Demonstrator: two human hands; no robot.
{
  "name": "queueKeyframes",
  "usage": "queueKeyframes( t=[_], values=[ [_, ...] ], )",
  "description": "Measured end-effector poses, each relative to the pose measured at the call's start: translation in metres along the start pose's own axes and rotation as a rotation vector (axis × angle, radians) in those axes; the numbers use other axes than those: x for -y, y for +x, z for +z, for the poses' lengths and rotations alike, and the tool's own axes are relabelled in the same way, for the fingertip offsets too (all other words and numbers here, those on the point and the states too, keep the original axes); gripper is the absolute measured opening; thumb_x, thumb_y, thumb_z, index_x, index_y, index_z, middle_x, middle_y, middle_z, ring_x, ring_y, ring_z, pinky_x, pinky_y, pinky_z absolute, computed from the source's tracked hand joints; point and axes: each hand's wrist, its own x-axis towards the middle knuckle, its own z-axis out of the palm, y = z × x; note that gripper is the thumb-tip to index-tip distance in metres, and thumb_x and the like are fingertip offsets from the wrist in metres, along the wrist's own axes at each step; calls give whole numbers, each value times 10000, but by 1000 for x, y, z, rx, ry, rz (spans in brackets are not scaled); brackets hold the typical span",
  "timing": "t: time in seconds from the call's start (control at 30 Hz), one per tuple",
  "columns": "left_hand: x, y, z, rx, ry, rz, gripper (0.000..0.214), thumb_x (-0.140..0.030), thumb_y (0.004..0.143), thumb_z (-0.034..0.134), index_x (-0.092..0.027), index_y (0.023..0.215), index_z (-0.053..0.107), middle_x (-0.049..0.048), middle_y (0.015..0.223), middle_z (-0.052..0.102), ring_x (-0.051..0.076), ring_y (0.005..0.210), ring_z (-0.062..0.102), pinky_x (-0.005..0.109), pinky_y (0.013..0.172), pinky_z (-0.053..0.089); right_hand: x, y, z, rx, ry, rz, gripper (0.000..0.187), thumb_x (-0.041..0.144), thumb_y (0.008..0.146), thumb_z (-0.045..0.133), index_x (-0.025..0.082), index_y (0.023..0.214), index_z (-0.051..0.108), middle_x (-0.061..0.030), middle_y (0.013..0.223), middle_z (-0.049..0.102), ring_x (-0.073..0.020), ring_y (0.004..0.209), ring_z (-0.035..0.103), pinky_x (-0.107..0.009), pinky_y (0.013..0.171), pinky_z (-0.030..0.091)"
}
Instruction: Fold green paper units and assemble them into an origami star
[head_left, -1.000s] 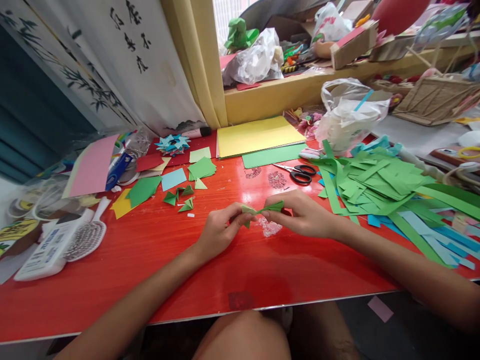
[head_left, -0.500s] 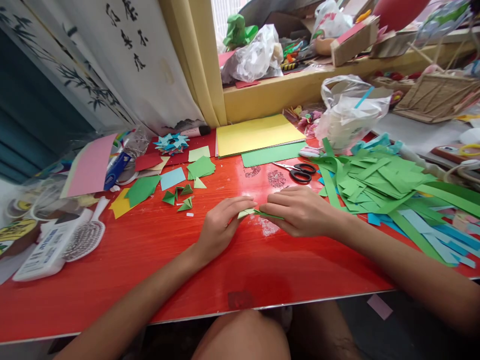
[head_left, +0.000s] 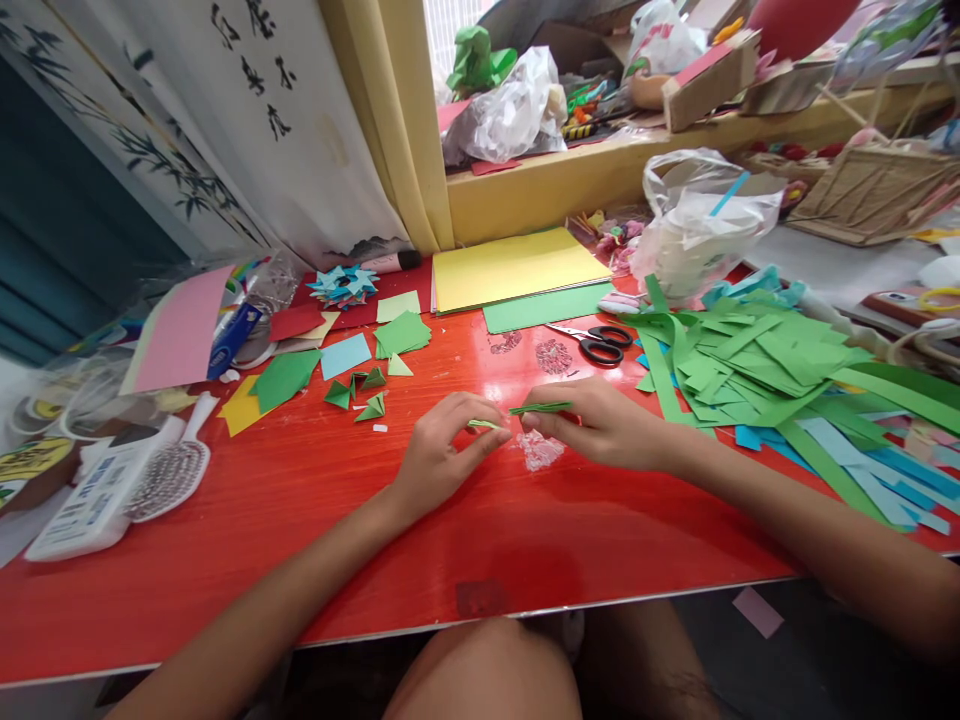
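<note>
My left hand pinches a pale green folded paper piece, mostly covered by the fingers. Just across a small gap, my right hand grips a darker green folded paper piece seen edge-on, its tip pointing left. The two pieces look apart. Left of my hands lie several small green folded paper pieces and a pale green folded triangle. A blue folded-paper ring sits behind them. Black-handled scissors rest beyond my right hand.
Green paper strips and scraps are heaped on the right. Yellow sheets lie at the back, beside a bagged cup. Paper squares and a hairbrush are on the left of the red table.
The two folded pieces, which met between my fingers, are now separated. My right hand has tilted and raised the darker green piece slightly; my left thumb now shows extended.
</note>
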Motion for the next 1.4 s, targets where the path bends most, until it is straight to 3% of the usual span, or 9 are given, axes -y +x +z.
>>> queueKeyframes(
  t=[0.13, 0.37, 0.53, 0.83, 1.13, 1.4],
  values=[
    [-3, 0, -2, 34, -2, -99, 196, -242, 826, 454, -153, 665, 521, 4, 669, 551, 102, 633, 510, 235, 620, 415, -2, 1, -1, 112, 313, 39, 328, 362, 889, 344, 129, 779, 548, -22, 664, 550, -94, 594, 479, -214, 537, 337],
    [-3, -2, -1, 50, -93, -61, 95, -185, 806, 487, -159, 860, 561, 14, 775, 593, 90, 681, 528, 206, 611, 421, -5, 1, 2, 247, 480, 81, 329, 376, 882, 353, 127, 796, 549, -22, 654, 550, -102, 624, 528, -222, 576, 403],
    [0, -2, -1, 57, -129, 9, 129, -178, 804, 507, -166, 912, 576, 41, 865, 604, 110, 758, 548, 230, 658, 443, -5, 2, 1, 271, 524, 83, 338, 377, 886, 344, 124, 789, 547, -11, 632, 529, -88, 588, 512, -210, 548, 395],
    [0, -3, -1, 40, -67, 60, 113, -171, 806, 498, -175, 876, 586, 28, 786, 573, 102, 689, 525, 222, 599, 435, -4, 2, 2, 320, 536, 94, 361, 387, 890, 329, 124, 778, 549, 6, 588, 510, -80, 542, 485, -201, 515, 363],
    [0, -5, 2, 56, 31, 45, 72, -119, 765, 460, -162, 764, 517, -8, 681, 491, 81, 610, 464, 196, 557, 407, -1, 3, 3, 357, 478, 79, 318, 372, 893, 329, 144, 805, 534, 16, 593, 507, -90, 575, 505, -210, 560, 378],
    [0, -3, 1, 35, -44, -73, 72, -116, 747, 456, -164, 746, 510, -21, 667, 490, 79, 604, 467, 194, 572, 392, 1, 4, 5, 315, 476, 139, 301, 350, 891, 328, 150, 773, 519, 7, 609, 515, -106, 605, 530, -227, 582, 391]
  ],
)
